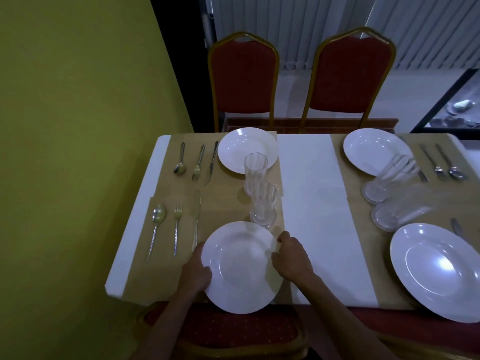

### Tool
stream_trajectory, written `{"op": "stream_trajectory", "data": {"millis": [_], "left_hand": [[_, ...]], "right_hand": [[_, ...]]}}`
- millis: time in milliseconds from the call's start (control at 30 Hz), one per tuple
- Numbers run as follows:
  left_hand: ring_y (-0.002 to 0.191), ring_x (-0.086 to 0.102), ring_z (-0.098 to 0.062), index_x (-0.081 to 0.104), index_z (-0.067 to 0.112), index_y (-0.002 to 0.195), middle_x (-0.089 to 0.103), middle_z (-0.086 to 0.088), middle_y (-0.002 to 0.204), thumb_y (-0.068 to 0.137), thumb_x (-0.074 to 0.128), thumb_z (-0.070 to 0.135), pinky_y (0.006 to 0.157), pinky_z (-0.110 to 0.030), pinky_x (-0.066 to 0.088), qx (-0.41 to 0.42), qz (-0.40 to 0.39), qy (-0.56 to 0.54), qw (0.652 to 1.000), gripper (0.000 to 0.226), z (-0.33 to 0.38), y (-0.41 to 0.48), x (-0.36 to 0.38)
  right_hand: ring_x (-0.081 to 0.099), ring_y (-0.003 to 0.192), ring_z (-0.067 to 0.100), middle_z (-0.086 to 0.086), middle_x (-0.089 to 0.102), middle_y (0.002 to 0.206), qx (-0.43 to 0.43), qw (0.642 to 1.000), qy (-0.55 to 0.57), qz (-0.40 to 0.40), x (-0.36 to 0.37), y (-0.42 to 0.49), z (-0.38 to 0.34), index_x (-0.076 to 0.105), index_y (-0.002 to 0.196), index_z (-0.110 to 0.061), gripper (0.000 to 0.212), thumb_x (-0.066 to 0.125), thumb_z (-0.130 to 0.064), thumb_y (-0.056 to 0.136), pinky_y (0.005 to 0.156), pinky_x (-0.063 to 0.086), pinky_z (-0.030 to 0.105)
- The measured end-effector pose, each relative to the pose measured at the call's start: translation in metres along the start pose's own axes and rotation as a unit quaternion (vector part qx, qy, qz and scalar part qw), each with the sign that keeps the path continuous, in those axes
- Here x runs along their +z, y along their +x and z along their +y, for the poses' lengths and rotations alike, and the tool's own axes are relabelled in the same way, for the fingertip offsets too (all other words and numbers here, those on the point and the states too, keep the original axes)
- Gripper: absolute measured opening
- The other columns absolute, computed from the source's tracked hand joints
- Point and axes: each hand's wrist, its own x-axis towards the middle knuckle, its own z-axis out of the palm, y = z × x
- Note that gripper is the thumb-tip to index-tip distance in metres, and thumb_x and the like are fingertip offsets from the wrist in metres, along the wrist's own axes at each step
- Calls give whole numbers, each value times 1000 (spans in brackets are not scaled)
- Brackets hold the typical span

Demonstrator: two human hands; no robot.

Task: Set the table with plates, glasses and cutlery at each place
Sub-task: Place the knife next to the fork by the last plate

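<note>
White, round and glossy, the plate (241, 266) sits between my hands: left hand (197, 271) and right hand (292, 258) both grip its rim.

The scene is dim and bluish, with a soft, slightly smeared look. Overhead light leaves a bright glare patch on the near right plate (441, 271). Wide-angle distortion bends the worktop (319, 203) edges, and the right-hand glasses (389, 183) look stretched and blurred.
</note>
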Motion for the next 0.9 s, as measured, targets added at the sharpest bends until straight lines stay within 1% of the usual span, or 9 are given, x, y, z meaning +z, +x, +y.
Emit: {"op": "stream_trajectory", "data": {"millis": [67,167,233,333,500,700,800,900], "left_hand": [[117,54,-28,43,25,140,58,-5,132,82,52,5,92,-30,41,-14,12,8,1000,63,-3,2,2],[103,56,-26,52,16,129,62,-9,123,84,56,8,83,-28,40,-36,25,18,999,46,-6,2,1],[98,55,-23,55,14,125,64,-9,120,84,58,10,80,-27,39,-40,28,24,999,41,-7,2,0],[101,57,-24,57,15,123,65,-8,119,83,59,11,81,-27,41,-32,32,34,998,41,-9,2,-1],[109,58,-27,59,16,125,64,-7,121,84,58,9,84,-27,41,-22,35,40,998,41,-7,3,-1],[111,58,-26,57,16,127,63,-7,123,85,57,9,85,-27,41,-26,37,48,998,43,-5,4,0],[104,57,-25,56,14,126,63,-9,122,85,56,9,83,-27,40,-23,36,42,998,41,-6,4,1],[98,54,-22,55,14,125,63,-9,120,86,55,11,83,-29,41,-27,31,37,998,39,-7,2,1]], "right_hand": [[61,97,28,10,53,113,4,1000,-13,6,-1,2,4,45,121,-11,32,55,-22,92,80,55,38],[61,94,23,7,55,111,6,999,-46,-20,1,7,10,48,118,-14,28,54,-27,94,81,56,36],[60,89,19,5,61,107,1,997,-57,-46,3,11,13,51,113,-14,22,52,-27,95,78,56,33],[60,87,17,3,62,105,-6,996,-62,-57,7,14,15,53,113,-15,21,53,-27,96,77,55,30],[64,92,19,3,64,107,-5,996,-64,-60,7,17,12,55,115,-16,26,56,-30,93,82,58,34],[65,95,22,4,64,109,-4,996,-57,-63,5,15,13,53,118,-17,29,56,-31,92,83,58,37],[64,99,22,5,64,112,-9,996,-61,-69,4,16,15,53,117,-16,29,52,-34,95,83,55,36],[60,100,22,6,62,114,-10,994,-76,-82,0,13,16,54,117,-13,35,46,-41,98,77,47,32]]}}
